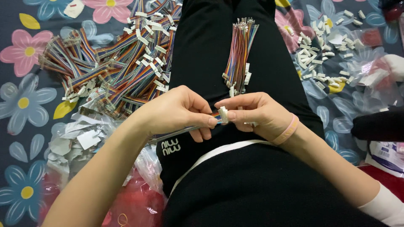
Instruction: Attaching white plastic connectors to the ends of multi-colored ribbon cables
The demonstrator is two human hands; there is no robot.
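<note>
Head view: the left hand (pixel 176 111) pinches a flat rainbow-coloured ribbon cable (pixel 185 128) while the right hand (pixel 252 113) grips a small white plastic connector (pixel 223 114) at its end, above the lap. A large heap of cables already fitted with white connectors (pixel 122 63) lies on the floral bedsheet (pixel 25 105) to the left. A smaller bundle of bare-ended cables (pixel 240 50) on the lap and loose white connectors (pixel 324 54) to the right look still unjoined, so much seems done.
</note>
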